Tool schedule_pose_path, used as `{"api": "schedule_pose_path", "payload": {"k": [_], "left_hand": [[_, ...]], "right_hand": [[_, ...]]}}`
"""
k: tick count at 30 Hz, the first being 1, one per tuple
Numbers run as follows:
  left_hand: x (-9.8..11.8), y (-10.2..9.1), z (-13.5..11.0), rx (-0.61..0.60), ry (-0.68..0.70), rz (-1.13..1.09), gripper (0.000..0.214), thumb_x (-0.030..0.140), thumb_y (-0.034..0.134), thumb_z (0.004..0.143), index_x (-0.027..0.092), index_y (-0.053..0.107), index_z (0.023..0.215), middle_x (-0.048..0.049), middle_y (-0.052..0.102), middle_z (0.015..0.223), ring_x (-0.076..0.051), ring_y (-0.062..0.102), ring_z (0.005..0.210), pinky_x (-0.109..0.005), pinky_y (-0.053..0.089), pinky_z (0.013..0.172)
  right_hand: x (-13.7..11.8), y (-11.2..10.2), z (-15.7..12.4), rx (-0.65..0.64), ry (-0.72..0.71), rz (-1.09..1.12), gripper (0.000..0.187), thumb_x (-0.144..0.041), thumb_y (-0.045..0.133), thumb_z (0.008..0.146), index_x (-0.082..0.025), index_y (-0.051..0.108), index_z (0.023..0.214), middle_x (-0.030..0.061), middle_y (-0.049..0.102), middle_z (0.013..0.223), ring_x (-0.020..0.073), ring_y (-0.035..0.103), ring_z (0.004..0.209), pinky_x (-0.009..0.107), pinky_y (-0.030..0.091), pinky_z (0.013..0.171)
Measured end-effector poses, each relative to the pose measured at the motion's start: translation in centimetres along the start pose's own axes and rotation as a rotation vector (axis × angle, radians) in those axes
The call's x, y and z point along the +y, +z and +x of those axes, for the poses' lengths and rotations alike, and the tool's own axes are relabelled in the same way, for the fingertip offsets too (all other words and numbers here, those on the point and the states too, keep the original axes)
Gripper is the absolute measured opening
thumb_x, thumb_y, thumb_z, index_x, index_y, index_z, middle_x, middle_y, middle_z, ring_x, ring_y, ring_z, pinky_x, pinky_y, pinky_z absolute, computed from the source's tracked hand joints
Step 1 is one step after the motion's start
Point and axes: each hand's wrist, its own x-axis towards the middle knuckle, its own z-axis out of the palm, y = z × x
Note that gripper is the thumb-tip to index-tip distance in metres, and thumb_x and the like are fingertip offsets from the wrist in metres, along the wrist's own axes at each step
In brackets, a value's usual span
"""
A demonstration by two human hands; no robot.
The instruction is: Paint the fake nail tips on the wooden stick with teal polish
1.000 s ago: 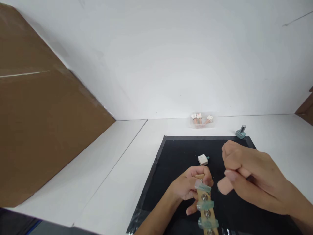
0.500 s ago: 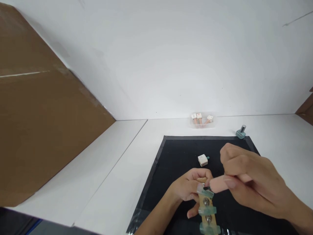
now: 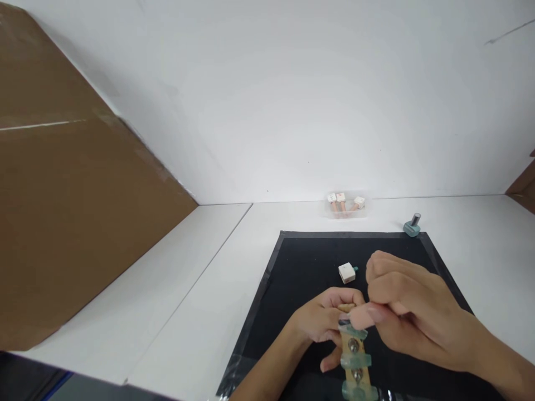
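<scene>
Here, the left hand (image 3: 320, 323) is closed around the top end of the wooden strip (image 3: 356, 362), which runs toward 6 o'clock from that grip, above the black mat (image 3: 301, 262). Pale wood, teal clips and metal studs are seen along it. At 3 o'clock, a pink piece (image 3: 360, 317) is pinched by the right hand (image 3: 412, 312) at the strip's top.

No text, label, brand or number could be read; the small marks on the white blocks (image 3: 345, 198) were too tiny to tell.
</scene>
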Motion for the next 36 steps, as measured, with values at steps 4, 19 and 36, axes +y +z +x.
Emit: {"api": "schedule_pose_path", "payload": {"k": [4,19,36], "left_hand": [[-0.3,-0.3,0.1,-0.104,0.000,-0.073,0.046,0.042,0.082,0.048,0.013,0.050,0.063,0.0096,0.037,0.043,0.001,0.025,0.031,-0.014,0.013,0.030],[4.0,3.6,-3.6,0.387,0.368,-0.642,0.015,0.020,0.069,0.069,0.012,0.057,0.074,0.0081,0.042,0.054,0.003,0.016,0.034,-0.007,0.015,0.027],[6.0,8.0,-6.1,0.421,0.503,-0.687,0.015,0.004,0.064,0.064,0.013,0.057,0.074,0.0077,0.035,0.052,0.000,0.023,0.039,-0.009,0.024,0.035]], "right_hand": [[0.1,-0.1,0.0,0.058,0.030,-0.019,0.024,-0.002,0.040,0.081,-0.023,0.031,0.074,-0.0064,0.027,0.061,0.0091,0.030,0.051,0.019,0.027,0.044],[-3.5,-3.5,2.6,-0.321,0.786,-0.096,0.022,-0.031,0.044,0.092,-0.021,0.053,0.075,-0.0018,0.065,0.054,0.0120,0.044,0.045,0.022,0.030,0.043],[-4.4,-6.7,3.7,-0.940,0.764,0.484,0.026,-0.030,0.044,0.091,-0.021,0.040,0.067,-0.0089,0.047,0.037,0.0100,0.032,0.046,0.025,0.028,0.052]]}}
